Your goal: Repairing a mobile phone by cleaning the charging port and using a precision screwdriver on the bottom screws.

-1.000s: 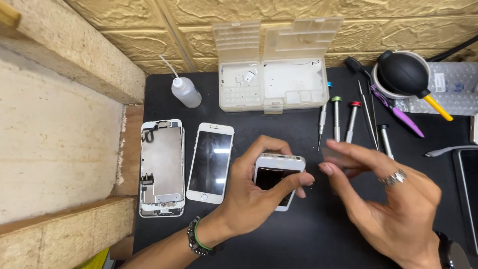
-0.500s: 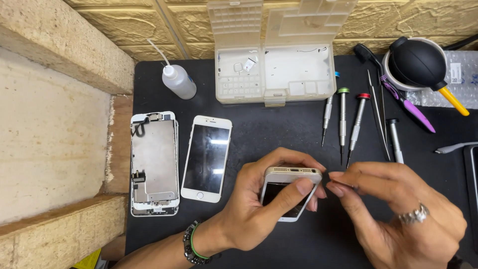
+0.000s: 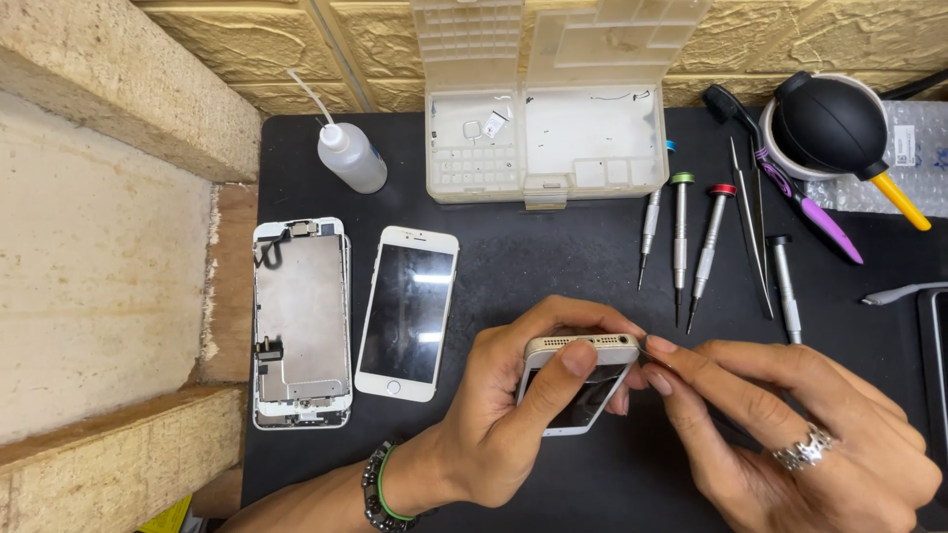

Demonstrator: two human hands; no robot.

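Note:
My left hand (image 3: 504, 405) grips a small white phone (image 3: 583, 380), tilted up so its bottom edge with the speaker holes faces me. My right hand (image 3: 790, 434), with a ring on one finger, has its fingertips pinched together right at the phone's bottom right corner; something thin may be between them, but it is too small to make out. Left of the hands lie a white phone (image 3: 408, 311) face up and an opened screen assembly (image 3: 301, 321) with its metal back showing, both on the black mat (image 3: 553, 257).
A clear parts box (image 3: 548, 148) stands open at the back. A small squeeze bottle (image 3: 351, 156) is left of it. Several screwdrivers (image 3: 681, 232), tweezers (image 3: 750, 222) and a black air blower (image 3: 829, 123) lie at the right. Stone blocks (image 3: 99, 247) border the mat's left side.
My left hand has tilted the phone up onto its edge. My right hand, spread open a second ago, has closed its fingertips and come in to the phone's bottom corner.

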